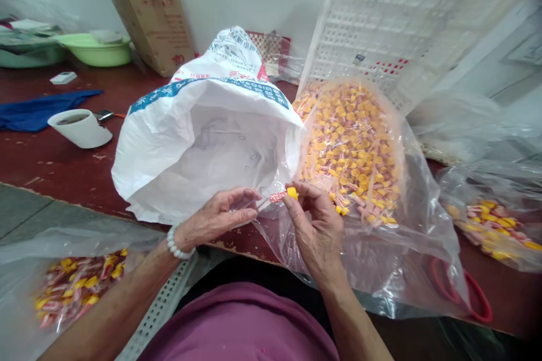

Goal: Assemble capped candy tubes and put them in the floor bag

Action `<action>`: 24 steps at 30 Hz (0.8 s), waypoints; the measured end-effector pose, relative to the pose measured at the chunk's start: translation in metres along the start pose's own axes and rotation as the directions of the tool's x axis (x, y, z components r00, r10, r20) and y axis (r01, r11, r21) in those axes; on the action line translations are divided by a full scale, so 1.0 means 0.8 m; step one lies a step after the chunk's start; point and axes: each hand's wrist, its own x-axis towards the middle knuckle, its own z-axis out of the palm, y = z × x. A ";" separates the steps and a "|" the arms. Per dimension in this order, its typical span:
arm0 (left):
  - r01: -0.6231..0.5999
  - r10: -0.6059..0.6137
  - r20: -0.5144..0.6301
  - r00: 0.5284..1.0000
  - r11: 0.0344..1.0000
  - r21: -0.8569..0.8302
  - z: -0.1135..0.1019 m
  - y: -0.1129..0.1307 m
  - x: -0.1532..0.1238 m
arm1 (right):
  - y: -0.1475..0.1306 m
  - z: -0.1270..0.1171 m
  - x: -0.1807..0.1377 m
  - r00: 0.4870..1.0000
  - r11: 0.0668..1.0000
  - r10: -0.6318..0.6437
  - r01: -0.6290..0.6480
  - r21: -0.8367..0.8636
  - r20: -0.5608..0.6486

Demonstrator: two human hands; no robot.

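Note:
Between the thumb and fingertips of my right hand (317, 225) is a small capped piece (278, 197), with a red-and-white patterned body and a yellow end (292, 193). Facing it, my left hand (220, 211), with a white bead bracelet at the wrist, pinches a small clear plastic piece (242, 203) whose exact kind I cannot make out. Just beyond both hands lies a large white sack (148, 152), its mouth facing me and clear plastic bits inside. Right of the sack, a big clear bag (406, 254) holds many yellow-ended pieces (355, 141).
A white cup (87, 131) of dark liquid and a blue cloth (42, 108) lie left on the red table (25, 161). Behind are a cardboard box (163, 22), a green basin (97, 55) and a white crate (381, 22). Filled bags (499, 225) sit at right and lower left.

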 end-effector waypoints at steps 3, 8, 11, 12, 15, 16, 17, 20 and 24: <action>0.000 0.007 0.093 0.996 0.997 -0.073 0.015 -0.004 -0.007 | 0.000 0.004 -0.003 0.997 0.993 -0.054 0.060 -0.102 0.062; 0.036 -0.001 0.143 0.990 0.969 -0.243 0.022 -0.006 -0.005 | -0.001 -0.008 -0.006 0.968 0.973 -0.123 0.161 -0.165 0.218; 0.079 -0.046 0.119 0.992 0.955 -0.287 0.031 -0.007 -0.003 | -0.001 -0.010 -0.008 0.903 0.930 -0.250 0.324 -0.171 0.349; 0.093 -0.065 0.099 0.993 0.947 -0.306 0.036 -0.009 -0.003 | -0.001 -0.008 -0.009 0.890 0.915 -0.282 0.362 -0.179 0.360; 0.133 -0.124 0.047 0.991 0.909 -0.395 0.053 -0.017 -0.001 | 0.005 -0.001 -0.017 0.880 0.885 -0.322 0.411 -0.218 0.350; 0.154 -0.148 0.048 0.988 0.894 -0.421 0.057 -0.020 0.000 | 0.007 0.000 -0.019 0.879 0.879 -0.325 0.417 -0.232 0.348; 0.173 -0.166 0.054 0.985 0.882 -0.439 0.060 -0.022 0.000 | 0.009 -0.001 -0.022 0.877 0.874 -0.322 0.420 -0.245 0.355; 0.177 -0.163 0.069 0.984 0.881 -0.439 0.060 -0.027 0.003 | 0.022 -0.016 -0.027 0.894 0.885 -0.260 0.372 -0.279 0.365; 0.202 -0.190 0.069 0.979 0.893 -0.402 0.051 -0.027 0.005 | 0.066 -0.055 -0.019 0.988 0.849 -0.062 0.126 -0.513 0.140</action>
